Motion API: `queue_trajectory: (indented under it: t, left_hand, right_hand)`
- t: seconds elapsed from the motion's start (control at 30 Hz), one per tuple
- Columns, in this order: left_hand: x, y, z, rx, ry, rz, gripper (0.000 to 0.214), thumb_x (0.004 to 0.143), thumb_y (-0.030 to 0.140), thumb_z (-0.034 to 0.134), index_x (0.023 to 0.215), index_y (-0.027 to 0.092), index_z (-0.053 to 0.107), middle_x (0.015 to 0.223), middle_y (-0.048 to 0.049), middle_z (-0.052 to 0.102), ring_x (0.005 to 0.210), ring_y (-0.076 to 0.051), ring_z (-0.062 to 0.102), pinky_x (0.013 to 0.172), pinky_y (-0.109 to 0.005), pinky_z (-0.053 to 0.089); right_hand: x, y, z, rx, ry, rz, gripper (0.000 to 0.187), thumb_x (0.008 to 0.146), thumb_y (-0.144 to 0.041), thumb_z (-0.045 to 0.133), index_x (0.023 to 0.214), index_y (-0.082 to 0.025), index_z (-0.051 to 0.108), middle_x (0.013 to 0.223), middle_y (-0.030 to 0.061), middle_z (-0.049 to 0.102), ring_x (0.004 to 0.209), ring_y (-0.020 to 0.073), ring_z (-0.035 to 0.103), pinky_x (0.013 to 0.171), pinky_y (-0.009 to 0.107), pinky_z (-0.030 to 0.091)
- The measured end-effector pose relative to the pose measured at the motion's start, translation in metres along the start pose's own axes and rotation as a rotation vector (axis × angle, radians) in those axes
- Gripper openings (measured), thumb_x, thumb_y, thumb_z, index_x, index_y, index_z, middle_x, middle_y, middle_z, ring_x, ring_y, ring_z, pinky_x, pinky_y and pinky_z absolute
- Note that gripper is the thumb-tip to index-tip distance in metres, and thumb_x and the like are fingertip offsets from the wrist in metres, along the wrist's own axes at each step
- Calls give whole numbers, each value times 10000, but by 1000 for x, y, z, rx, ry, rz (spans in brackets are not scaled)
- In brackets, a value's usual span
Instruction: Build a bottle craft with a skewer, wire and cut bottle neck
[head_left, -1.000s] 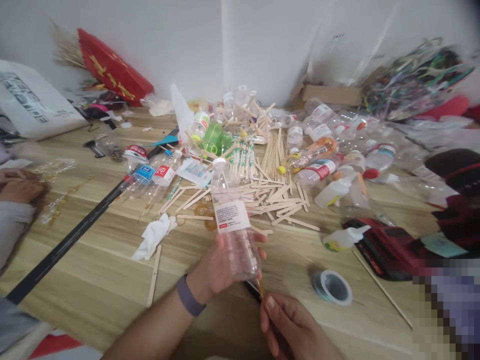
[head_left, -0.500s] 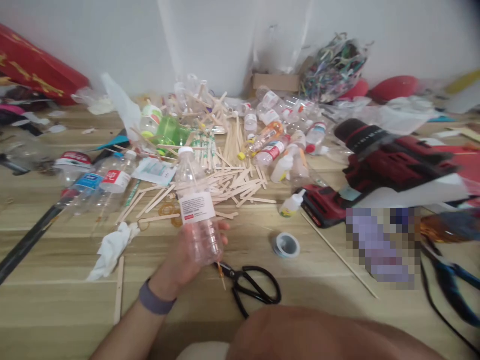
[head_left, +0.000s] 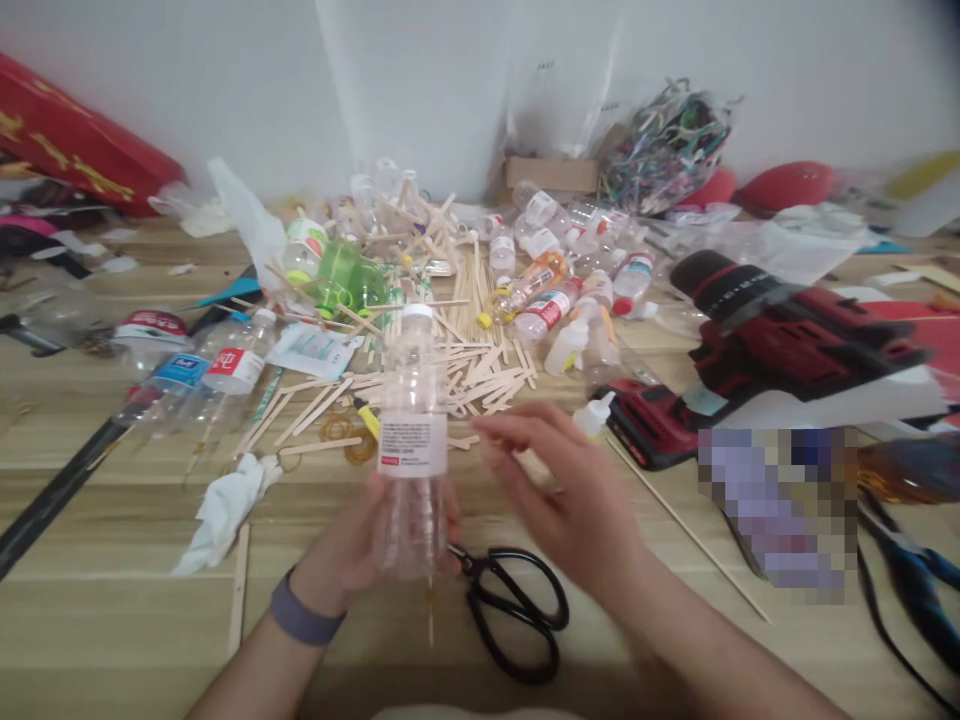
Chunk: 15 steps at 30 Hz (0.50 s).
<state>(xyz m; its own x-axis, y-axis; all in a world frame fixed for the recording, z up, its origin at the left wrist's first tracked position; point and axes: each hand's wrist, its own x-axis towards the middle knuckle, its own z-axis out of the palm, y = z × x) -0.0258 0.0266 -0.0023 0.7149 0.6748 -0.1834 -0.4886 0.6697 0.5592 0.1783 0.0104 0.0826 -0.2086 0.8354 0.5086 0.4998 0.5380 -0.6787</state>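
One capped clear bottle (head_left: 412,445) is at the near middle, its lower part held in the left hand (head_left: 354,545). To its right, the right hand (head_left: 559,490) hovers, fingers half-curled; whether they grip anything, I cannot tell. Black-handled scissors (head_left: 517,606) lie nearer.

Craft workshop — wooden table (head_left: 142,630), power drill (head_left: 795,330), scissors (head_left: 468,563), loose sticks (head_left: 491,380), heaped bottles (head_left: 551,305).

Drill (head_left: 795,335): red-and-black, on the table (head_left: 112,620), right side
Tissue (head_left: 229,505): white, crumpled, on the left
Cardboard box (head_left: 551,172): near the wall (head_left: 225,90), beside a tangle of coloured strips (head_left: 667,150)
Black bar (head_left: 60,495): slanting, far left
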Motion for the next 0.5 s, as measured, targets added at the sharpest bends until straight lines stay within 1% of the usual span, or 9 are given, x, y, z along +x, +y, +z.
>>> queue_trajectory:
  t: [0.03, 0.1, 0.2, 0.27, 0.37, 0.43, 0.5]
  left_hand:
    - [1, 0, 1, -13, -38, -5, 594, 700, 642, 733, 962, 109, 731, 896, -76, 703, 772, -196, 662, 716, -360, 592]
    - [2, -2, 2, -41, -92, -17, 628, 696, 667, 722, 958, 96, 724, 884, -80, 698, 759, -192, 667, 751, -384, 591]
    - [3, -5, 0, -35, -98, -13, 598, 745, 665, 679, 938, 101, 723, 841, -78, 711, 714, -178, 682, 773, -352, 570]
    - [2, -7, -2, -23, -117, -10, 605, 748, 670, 671, 933, 97, 724, 820, -83, 717, 688, -182, 688, 733, -313, 555]
    - [1, -6, -4, -31, -128, -24, 615, 750, 634, 691, 1057, 101, 715, 902, -116, 734, 719, -213, 705, 666, -278, 528]
    - [0, -3, -3, -48, -106, -21, 611, 746, 571, 729, 1158, 121, 689, 1014, -137, 731, 779, -231, 711, 683, -290, 530]
    - [0, 0, -1, -56, -87, 0, 589, 731, 515, 765, 1173, 133, 687, 1069, -134, 720, 815, -231, 707, 714, -302, 537]
  right_hand:
    - [2, 11, 2, -55, 44, 35, 223, 933, -187, 553, 1135, -175, 650, 995, 79, 631, 875, 164, 623, 809, 306, 539]
    - [2, 32, 8, -66, 2, 88, 270, 888, -204, 626, 1154, -160, 631, 1074, 109, 612, 906, 190, 619, 819, 347, 546]
    - [-3, 51, 18, -11, -52, 118, 197, 887, -216, 626, 1080, -179, 646, 1130, 128, 600, 1055, 237, 603, 890, 404, 532]
    - [-6, 54, 24, 7, -46, 125, 155, 898, -216, 610, 1046, -187, 647, 1125, 128, 601, 1083, 244, 597, 907, 414, 523]
    - [-7, 52, 28, 48, -72, 124, 100, 922, -214, 565, 980, -206, 645, 1095, 112, 609, 1059, 230, 608, 893, 394, 518]
    - [-7, 50, 29, 84, -109, 130, 125, 945, -218, 517, 909, -216, 637, 1061, 98, 625, 1037, 218, 613, 874, 368, 511]
    - [-8, 48, 29, 99, -143, 156, 171, 966, -232, 477, 876, -218, 622, 978, 76, 649, 946, 198, 626, 813, 329, 508]
